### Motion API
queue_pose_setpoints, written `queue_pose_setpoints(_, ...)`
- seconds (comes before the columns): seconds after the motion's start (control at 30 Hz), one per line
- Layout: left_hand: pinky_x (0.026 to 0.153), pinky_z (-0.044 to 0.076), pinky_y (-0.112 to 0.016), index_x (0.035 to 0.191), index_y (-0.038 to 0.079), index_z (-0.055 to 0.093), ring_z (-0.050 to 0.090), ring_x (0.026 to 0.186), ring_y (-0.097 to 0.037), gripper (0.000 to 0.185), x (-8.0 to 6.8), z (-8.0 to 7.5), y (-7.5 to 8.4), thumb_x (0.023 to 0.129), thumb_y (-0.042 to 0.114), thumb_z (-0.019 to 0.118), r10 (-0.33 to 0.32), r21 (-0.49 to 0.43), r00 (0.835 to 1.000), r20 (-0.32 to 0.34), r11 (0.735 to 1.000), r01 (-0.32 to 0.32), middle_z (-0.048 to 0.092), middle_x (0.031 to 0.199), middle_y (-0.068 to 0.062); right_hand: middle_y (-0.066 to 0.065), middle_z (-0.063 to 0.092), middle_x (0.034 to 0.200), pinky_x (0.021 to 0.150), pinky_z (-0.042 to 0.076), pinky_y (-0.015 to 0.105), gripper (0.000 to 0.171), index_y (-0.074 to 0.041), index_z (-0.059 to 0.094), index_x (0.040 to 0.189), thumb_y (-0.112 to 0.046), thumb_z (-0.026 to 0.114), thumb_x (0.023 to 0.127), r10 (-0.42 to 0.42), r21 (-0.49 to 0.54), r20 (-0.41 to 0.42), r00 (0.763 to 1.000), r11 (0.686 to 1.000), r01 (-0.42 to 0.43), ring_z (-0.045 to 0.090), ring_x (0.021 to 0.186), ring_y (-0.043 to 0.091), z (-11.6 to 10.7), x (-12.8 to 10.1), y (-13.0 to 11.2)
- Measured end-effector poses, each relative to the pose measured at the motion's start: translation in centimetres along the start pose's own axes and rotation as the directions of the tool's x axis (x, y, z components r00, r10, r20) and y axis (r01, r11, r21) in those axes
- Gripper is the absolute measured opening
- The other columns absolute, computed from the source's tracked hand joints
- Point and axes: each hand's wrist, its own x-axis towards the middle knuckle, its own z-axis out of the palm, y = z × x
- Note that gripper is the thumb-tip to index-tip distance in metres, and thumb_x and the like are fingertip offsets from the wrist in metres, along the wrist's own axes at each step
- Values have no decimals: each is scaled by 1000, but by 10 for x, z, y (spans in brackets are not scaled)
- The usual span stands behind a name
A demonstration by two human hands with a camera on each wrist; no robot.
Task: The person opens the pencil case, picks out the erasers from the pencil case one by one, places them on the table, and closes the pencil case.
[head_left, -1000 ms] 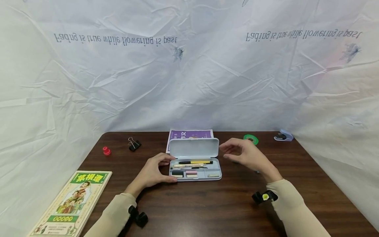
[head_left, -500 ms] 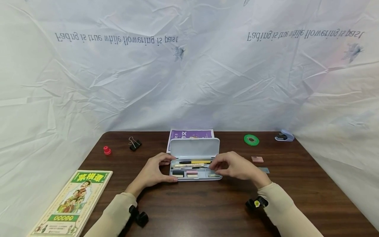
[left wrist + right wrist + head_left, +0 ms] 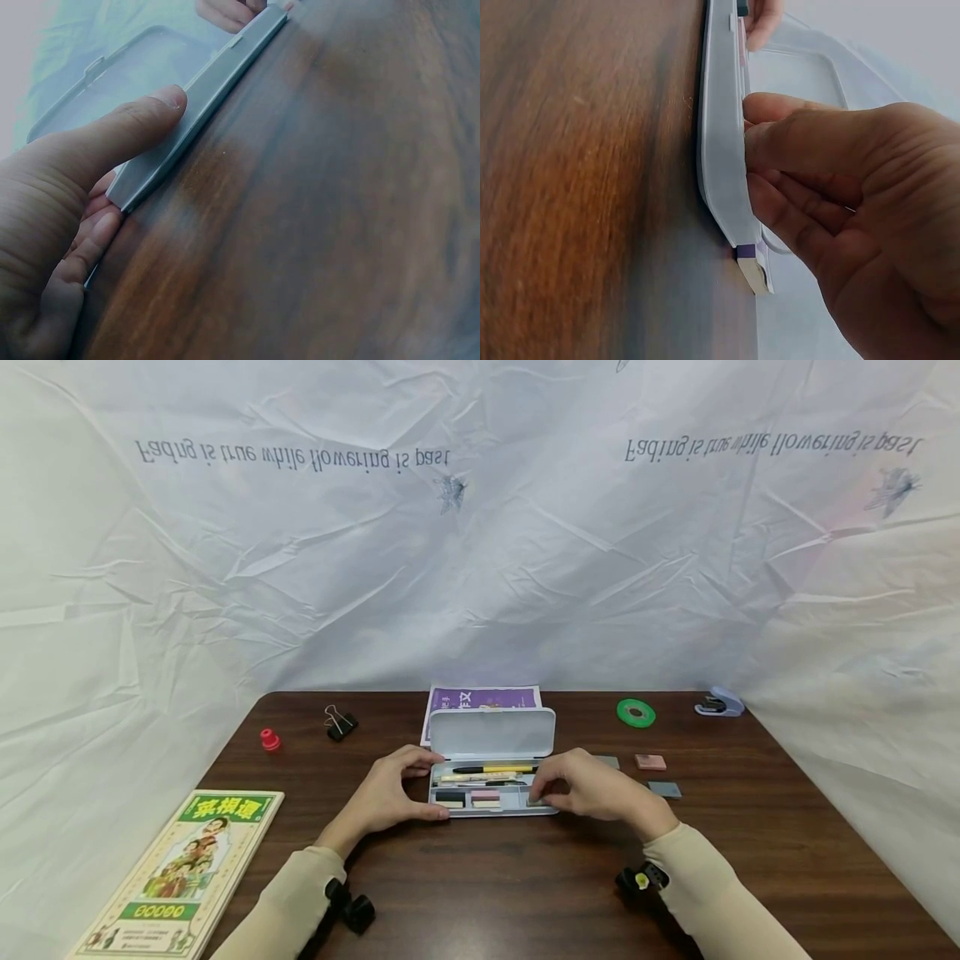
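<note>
An open pale grey pencil case (image 3: pixel 492 732) stands in the middle of the table, lid raised at the back. My left hand (image 3: pixel 386 787) grips its left end, thumb at the front wall and fingers at the back. Inside lie a yellow-and-black pen (image 3: pixel 495 770) and other pens, with a black-and-white eraser (image 3: pixel 450 800) and a pink-and-white eraser (image 3: pixel 486 798) in front. My right hand (image 3: pixel 588 785) reaches into the right front compartment and pinches a small pale eraser (image 3: pixel 533 803), mostly hidden by the fingertips. The right wrist view shows thumb and forefinger (image 3: pixel 780 142) behind the case wall.
Right of the case lie a pink block (image 3: pixel 650 762), a grey-blue flat piece (image 3: pixel 664 789), a green disc (image 3: pixel 636 713) and a stapler (image 3: pixel 720 702). A purple booklet (image 3: pixel 487 697) is behind. Leftward are a binder clip (image 3: pixel 342 727), red cap-like piece (image 3: pixel 270 740) and book (image 3: pixel 180 868).
My right hand has come from beside the raised lid down and left into the case's right compartment, its fingers closing on the pale eraser. The left hand has kept its grip.
</note>
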Motion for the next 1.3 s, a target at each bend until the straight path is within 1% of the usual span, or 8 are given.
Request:
queue_pose_setpoints(0.17,112,62,-41,141,19,74,72,126,-21,80,0,0,-1,73,47,107,0,2,1000,-4,1000,0,69,142,1,-10,79,108,83,66,32,20,-21,85,107,-2,82,101,18,-12,-2,1000,1000,-18,70,96,4,1,1,-1)
queue_pose_setpoints(0.4,112,62,-41,140,19,74,72,127,-21,81,0,1,1,72,46,108,-2,-3,1000,-3,1000,2,69,142,1,-7,76,106,80,66,30,21,-18,82,110,1,80,100,38,45,-30,999,998,-37,68,91,5,1,0,-1)
queue_pose_setpoints(0.53,112,62,-40,140,18,74,71,127,-21,81,0,1,1,72,46,108,0,-5,1000,-2,1000,0,69,141,1,-7,76,108,79,66,35,27,-18,81,111,5,78,97,0,46,-108,994,999,5,67,93,7,-8,-4,-4)
queue_pose_setpoints(0.73,112,62,-40,140,17,74,71,127,-22,81,0,1,2,73,46,107,0,-4,1000,0,1000,0,69,141,1,-9,75,109,82,67,37,33,-19,80,114,9,77,96,-2,37,-239,971,999,11,70,96,12,-37,-21,-7)
queue_pose_setpoints(0.87,112,62,-40,141,18,73,71,127,-21,81,-1,1,2,73,47,107,-2,-3,1000,3,1000,2,69,141,2,-11,74,110,82,66,32,37,-22,80,113,10,80,94,2,-33,-317,948,999,-13,70,97,11,-58,-39,-1)
queue_pose_setpoints(0.97,112,62,-41,141,19,73,71,128,-22,81,-1,1,2,73,48,107,-3,-5,1000,4,1000,3,69,141,2,-13,74,108,78,65,29,38,-24,80,111,9,83,93,-1,-104,-363,932,994,-40,68,94,7,-65,-51,6)
queue_pose_setpoints(1.13,112,62,-42,141,18,74,71,128,-23,80,-2,0,1,74,47,107,5,-2,1000,4,1000,-5,69,141,2,-8,73,103,73,63,30,35,-21,81,109,10,82,93,38,-105,-367,929,991,-82,67,89,6,-60,-67,19)
queue_pose_setpoints(1.3,112,62,-42,141,18,73,71,128,-22,80,-1,0,1,74,48,106,3,9,1000,4,1000,-3,69,141,2,-5,74,99,72,63,33,32,-18,81,109,9,83,93,135,-42,-340,931,986,-159,66,87,7,-47,-76,33)
